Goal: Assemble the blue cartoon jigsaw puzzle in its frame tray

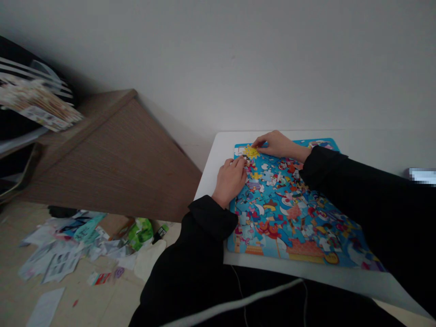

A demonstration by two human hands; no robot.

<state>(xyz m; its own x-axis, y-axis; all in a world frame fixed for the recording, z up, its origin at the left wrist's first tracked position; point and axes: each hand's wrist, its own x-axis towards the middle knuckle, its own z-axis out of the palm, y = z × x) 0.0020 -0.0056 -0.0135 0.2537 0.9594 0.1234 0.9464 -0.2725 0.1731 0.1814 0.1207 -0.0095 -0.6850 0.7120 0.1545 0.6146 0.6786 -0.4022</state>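
A colourful jigsaw puzzle with a blue border lies on a white table, many loose pieces scattered over its board. My right hand reaches across to the board's upper left, thumb and fingertips pinched at a puzzle piece by the yellow sun. The piece is mostly hidden by the fingers. Over the board's left edge rests my left hand, fingers spread a little and bent down, their tips touching pieces just below the sun.
The white table stands against a grey wall. At left is a brown wooden cabinet with a pack of thin sticks on top. Papers and bags litter the floor. A white cord crosses my lap. A blurred-out object sits at far right.
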